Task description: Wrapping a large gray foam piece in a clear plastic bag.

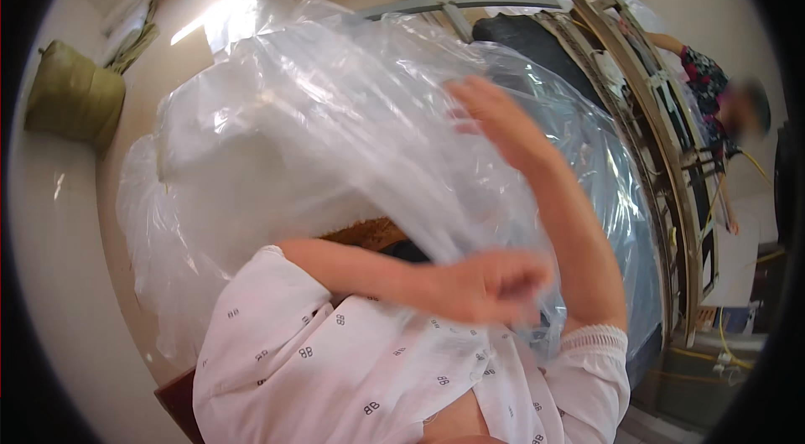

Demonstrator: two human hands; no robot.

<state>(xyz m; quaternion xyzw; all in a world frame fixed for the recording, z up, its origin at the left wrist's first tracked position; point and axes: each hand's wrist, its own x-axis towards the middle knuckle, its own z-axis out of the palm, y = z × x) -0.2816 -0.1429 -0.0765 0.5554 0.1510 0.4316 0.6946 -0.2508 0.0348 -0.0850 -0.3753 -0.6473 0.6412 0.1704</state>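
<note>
Lettering (306,352) dots the white shirt (344,377) beside clear plastic (335,92).

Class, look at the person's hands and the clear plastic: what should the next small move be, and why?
Perhaps press the open right hand onto the clear plastic sheet to smooth it: the sheet lies creased and this hand looks empty, while blur hides whether the left hand grips it.

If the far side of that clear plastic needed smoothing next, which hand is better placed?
Probably the right hand: it reaches out over the plastic, closer to the far side. The left hand is across the body, near the shirt. Both are blurred, so contact is unclear.
</note>
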